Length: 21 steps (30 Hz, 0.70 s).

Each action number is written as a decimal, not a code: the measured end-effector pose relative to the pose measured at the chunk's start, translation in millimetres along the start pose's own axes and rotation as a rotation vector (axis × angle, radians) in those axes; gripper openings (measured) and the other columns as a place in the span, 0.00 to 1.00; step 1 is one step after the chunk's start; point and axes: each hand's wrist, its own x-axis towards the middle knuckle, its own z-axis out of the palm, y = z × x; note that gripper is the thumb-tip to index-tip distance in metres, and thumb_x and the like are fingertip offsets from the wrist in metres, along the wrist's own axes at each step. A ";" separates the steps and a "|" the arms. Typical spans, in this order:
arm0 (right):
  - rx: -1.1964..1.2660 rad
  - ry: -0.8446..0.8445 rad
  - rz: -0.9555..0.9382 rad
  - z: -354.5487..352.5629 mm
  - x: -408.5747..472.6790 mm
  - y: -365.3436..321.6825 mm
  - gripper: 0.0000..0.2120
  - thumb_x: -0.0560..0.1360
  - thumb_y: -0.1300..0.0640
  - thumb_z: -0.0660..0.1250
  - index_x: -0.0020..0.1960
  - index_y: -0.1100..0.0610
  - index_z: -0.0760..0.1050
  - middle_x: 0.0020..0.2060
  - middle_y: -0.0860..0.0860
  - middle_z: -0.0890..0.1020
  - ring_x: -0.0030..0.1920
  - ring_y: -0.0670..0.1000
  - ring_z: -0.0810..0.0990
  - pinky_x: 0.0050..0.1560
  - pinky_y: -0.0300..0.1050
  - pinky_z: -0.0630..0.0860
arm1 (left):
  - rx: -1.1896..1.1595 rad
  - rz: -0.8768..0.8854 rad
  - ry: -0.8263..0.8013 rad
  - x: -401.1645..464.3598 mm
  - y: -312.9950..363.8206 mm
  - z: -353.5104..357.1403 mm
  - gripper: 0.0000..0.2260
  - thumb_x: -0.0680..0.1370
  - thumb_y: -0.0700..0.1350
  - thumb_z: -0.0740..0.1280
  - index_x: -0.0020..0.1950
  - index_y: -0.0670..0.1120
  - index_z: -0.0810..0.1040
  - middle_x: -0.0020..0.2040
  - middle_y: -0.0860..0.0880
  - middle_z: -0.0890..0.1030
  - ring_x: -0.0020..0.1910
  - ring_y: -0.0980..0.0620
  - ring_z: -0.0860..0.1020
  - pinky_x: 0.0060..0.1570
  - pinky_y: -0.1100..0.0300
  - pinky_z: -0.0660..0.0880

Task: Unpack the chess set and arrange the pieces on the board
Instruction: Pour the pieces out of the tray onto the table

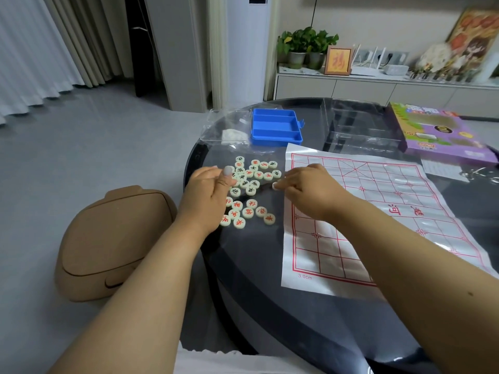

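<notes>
Head view: round dark glass table [310,306], xiangqi set already out of its packaging. Pieces [249,190] lie loose in a flat cluster on the bare glass, just left of the board [378,211], none on the grid yet. Red and black characters are mixed, most face up.

The board is a thin printed sheet, creased, shiny, with its near-left part lying flat under the right forearm.

Left hand [209,188] sits at the left edge of the cluster, fingers curled, thumb up; whether it pinches a piece, cannot tell. Right hand [305,184] hovers over the gap between cluster and board edge, fingers bent down with the tips close together. Looks like a pinch at a piece, but contact is hidden, so cannot tell either.

Empty blue tray [276,126] behind the cluster, clear plastic bag [229,128] beside it, clear insert [361,125] and purple box [442,130] at the far right.

Judgement: sorting stage, placement not started.

Risks:
- Cluster is near the table's left rim; a left-hand sweep could knock pieces to the floor.
- Light sheet on slick glass: the dragging forearm could shift it and misalign anything placed.
- Creases could make pieces sit off the intersections.
</notes>
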 end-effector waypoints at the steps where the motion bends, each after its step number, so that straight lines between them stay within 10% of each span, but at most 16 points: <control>1: 0.003 -0.001 -0.003 1.5 -2.4 0.4 0.18 0.80 0.56 0.53 0.61 0.49 0.79 0.63 0.46 0.77 0.63 0.49 0.70 0.66 0.44 0.57 | 0.006 0.000 0.013 0.1 -0.9 0.5 0.28 0.79 0.60 0.48 0.53 0.46 0.83 0.58 0.50 0.79 0.64 0.55 0.69 0.63 0.60 0.64; 7: 0.189 0.025 -0.098 3.2 -8.7 -14.7 0.17 0.78 0.59 0.56 0.59 0.50 0.81 0.61 0.45 0.79 0.63 0.47 0.74 0.65 0.43 0.69 | 0.014 -0.009 0.037 -0.4 -3.4 0.1 0.30 0.79 0.62 0.45 0.56 0.47 0.82 0.58 0.52 0.79 0.62 0.57 0.70 0.60 0.63 0.62; 14: 0.206 -0.039 -0.053 -4.2 18.6 -25.2 0.20 0.80 0.58 0.53 0.71 0.49 0.68 0.73 0.45 0.65 0.72 0.48 0.64 0.70 0.44 0.61 | -0.012 0.027 -0.034 -1.2 -4.5 0.0 0.31 0.79 0.65 0.45 0.57 0.49 0.82 0.57 0.54 0.79 0.61 0.60 0.70 0.56 0.74 0.59; 21: 0.281 -0.165 0.031 3.9 26.4 -33.3 0.21 0.81 0.56 0.51 0.73 0.45 0.63 0.73 0.50 0.66 0.72 0.53 0.65 0.68 0.45 0.62 | -0.022 -0.002 0.013 -3.3 -1.3 -1.4 0.29 0.79 0.61 0.45 0.56 0.49 0.83 0.56 0.52 0.78 0.61 0.58 0.70 0.57 0.65 0.63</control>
